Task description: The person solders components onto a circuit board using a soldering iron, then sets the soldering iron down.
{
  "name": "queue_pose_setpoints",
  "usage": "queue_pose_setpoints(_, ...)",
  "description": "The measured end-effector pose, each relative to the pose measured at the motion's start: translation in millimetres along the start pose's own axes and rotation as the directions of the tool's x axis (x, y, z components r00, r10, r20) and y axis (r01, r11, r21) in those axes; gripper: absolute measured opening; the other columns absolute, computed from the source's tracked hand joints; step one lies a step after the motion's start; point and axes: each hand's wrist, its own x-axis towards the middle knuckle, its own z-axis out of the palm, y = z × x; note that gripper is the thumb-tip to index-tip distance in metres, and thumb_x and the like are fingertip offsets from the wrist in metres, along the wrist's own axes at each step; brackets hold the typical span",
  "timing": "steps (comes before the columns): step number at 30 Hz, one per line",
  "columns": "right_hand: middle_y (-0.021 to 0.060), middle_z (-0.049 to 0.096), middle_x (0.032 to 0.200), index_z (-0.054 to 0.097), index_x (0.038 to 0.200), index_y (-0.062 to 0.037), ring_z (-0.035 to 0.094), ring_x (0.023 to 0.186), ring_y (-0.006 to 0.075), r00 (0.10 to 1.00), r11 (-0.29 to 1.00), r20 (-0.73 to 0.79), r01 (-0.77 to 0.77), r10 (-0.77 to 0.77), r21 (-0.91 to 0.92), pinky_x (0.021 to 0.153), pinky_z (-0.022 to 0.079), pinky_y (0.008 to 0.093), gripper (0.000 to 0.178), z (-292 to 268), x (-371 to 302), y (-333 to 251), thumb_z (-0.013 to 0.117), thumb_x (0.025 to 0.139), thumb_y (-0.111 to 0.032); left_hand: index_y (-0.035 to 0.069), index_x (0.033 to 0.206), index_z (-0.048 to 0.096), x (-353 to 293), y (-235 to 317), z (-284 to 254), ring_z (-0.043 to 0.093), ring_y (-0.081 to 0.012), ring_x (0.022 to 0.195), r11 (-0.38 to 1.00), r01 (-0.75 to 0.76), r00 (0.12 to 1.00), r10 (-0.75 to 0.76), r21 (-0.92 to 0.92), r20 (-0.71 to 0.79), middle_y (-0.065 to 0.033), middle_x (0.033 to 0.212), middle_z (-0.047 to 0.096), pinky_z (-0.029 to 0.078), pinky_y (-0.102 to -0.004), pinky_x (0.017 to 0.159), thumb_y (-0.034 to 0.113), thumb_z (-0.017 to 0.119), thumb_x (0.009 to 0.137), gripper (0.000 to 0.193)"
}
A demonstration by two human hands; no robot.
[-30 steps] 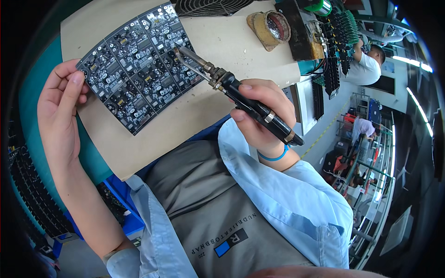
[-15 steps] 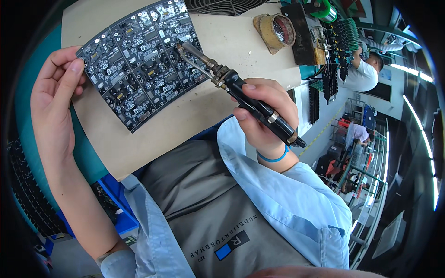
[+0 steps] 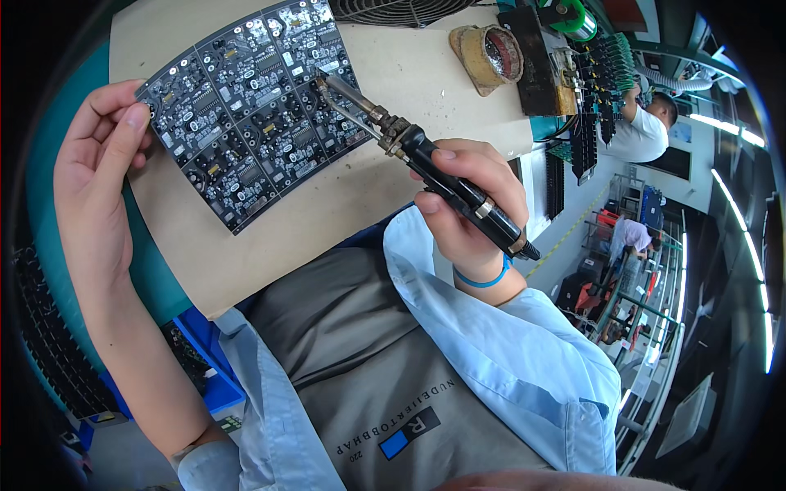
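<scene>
A dark panel of several joined circuit boards (image 3: 270,139) lies tilted on a tan sheet (image 3: 237,270). At its left corner my left hand (image 3: 106,155) pinches the edge between thumb and fingers. My right hand (image 3: 471,192) is wrapped around the black handle of a soldering iron (image 3: 430,159), which has a thin feed tube beside its metal barrel. The iron's tip is over the panel's right part, at or close to its surface; I cannot tell if it touches.
A crusty tan holder with a round opening (image 3: 483,59) sits at the back right, near a green-rimmed spool (image 3: 580,23). Black racks of boards (image 3: 585,143) stand farther right. A fan guard (image 3: 401,10) is at the top. Beyond, a person in white (image 3: 643,135) works; a blue bin (image 3: 223,391) is lower left.
The soldering iron and its tip have shifted very slightly to the right. My left hand and the circuit board panel look the same.
</scene>
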Motion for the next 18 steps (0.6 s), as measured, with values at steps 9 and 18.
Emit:
queue_pose_setpoints(9, 0.0195, 0.069, 0.097, 0.062, 0.114, 0.0040, 0.071, 0.083, 0.0249, 0.998, 0.998, 0.046, 0.036, -0.034, -0.050, 0.074, 0.056, 0.0324, 0.037, -2.1, 0.7, 1.6, 0.081, 0.087, -0.012, 0.004, 0.118, 0.067, 1.0, -0.8, -1.6, 0.054, -0.0017, 0.083, 1.000, 0.007, 1.000, -0.007, 0.004, -0.006, 0.0036, 0.094, 0.064, 0.040, -0.0172, 0.072, 0.020, 0.068, 0.099, 0.025)
queue_pose_setpoints(18, 0.0190, 0.071, 0.100, 0.068, 0.111, 0.0030, 0.072, 0.086, 0.0274, 1.000, 1.000, 0.000, -0.006, 0.006, 0.012, 0.076, 0.058, 0.0328, 0.039, -0.6, -0.4, 1.2, 0.083, 0.076, -0.001, 0.004, 0.119, 0.067, 0.9, -1.4, -2.6, 0.054, -0.0021, 0.083, 1.000, 0.003, 1.000, -0.003, 0.009, 0.001, 0.0034, 0.094, 0.064, 0.040, -0.0177, 0.073, 0.020, 0.068, 0.099, 0.025)
